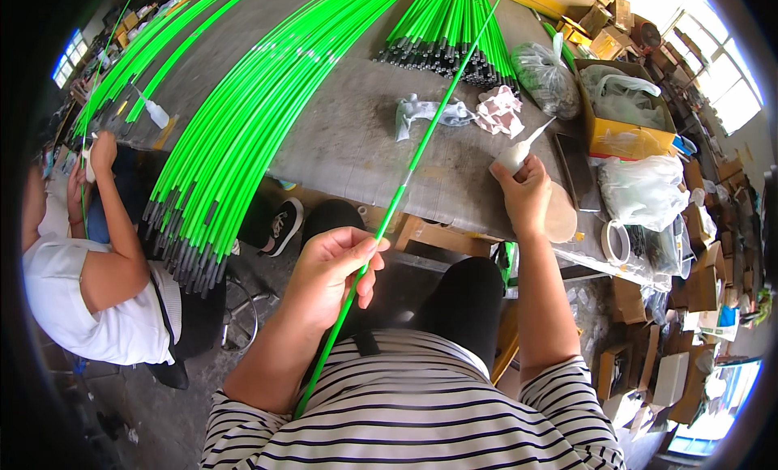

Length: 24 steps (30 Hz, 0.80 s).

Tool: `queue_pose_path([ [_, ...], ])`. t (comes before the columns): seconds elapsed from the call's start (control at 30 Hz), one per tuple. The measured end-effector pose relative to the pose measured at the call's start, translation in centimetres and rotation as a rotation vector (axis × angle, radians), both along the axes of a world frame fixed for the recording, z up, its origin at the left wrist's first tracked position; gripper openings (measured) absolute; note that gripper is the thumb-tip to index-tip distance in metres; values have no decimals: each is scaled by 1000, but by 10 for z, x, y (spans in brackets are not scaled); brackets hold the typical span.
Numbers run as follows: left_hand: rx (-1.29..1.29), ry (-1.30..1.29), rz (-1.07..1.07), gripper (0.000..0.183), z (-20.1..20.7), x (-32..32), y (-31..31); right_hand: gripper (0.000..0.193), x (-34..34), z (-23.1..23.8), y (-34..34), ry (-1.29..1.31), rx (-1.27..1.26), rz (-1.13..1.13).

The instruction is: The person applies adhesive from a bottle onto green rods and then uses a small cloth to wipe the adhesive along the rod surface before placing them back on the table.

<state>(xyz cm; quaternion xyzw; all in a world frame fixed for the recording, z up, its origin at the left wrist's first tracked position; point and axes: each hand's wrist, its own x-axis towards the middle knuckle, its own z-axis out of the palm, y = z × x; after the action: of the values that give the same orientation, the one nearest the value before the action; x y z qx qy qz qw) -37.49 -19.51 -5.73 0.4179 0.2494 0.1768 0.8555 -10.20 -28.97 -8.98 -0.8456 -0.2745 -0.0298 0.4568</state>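
Note:
My left hand (344, 267) pinches a long, thin green rod (421, 146) between thumb and fingers. The rod slants from my lap up across the table toward the far side, with a pale band partway along it. Over the table's near right part, my right hand (525, 193) grips a small white squeeze bottle (514, 155) with a long pointed nozzle aimed up and to the right. Beside that hand lies a round tan disc (561, 214). A crumpled grey cloth (433, 113) and a pinkish crumpled cloth (498, 111) rest beyond the hands.
Bundled green rods with black ends (243, 138) overhang the table's left edge; another bundle (450, 32) lies at the back. On the right are plastic bags (644, 190), a yellow box (628, 138) and a tape roll (616, 241). A co-worker (97, 284) sits at left.

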Motion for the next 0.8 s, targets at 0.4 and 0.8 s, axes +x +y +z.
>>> queue_pose_path([
  [0.4,94,-44,-164,20,10,1,-13,9,-84,43,-22,309,496,334],
  [0.8,215,-21,-173,12,15,0,-25,22,-103,41,-15,1179,715,649],
])
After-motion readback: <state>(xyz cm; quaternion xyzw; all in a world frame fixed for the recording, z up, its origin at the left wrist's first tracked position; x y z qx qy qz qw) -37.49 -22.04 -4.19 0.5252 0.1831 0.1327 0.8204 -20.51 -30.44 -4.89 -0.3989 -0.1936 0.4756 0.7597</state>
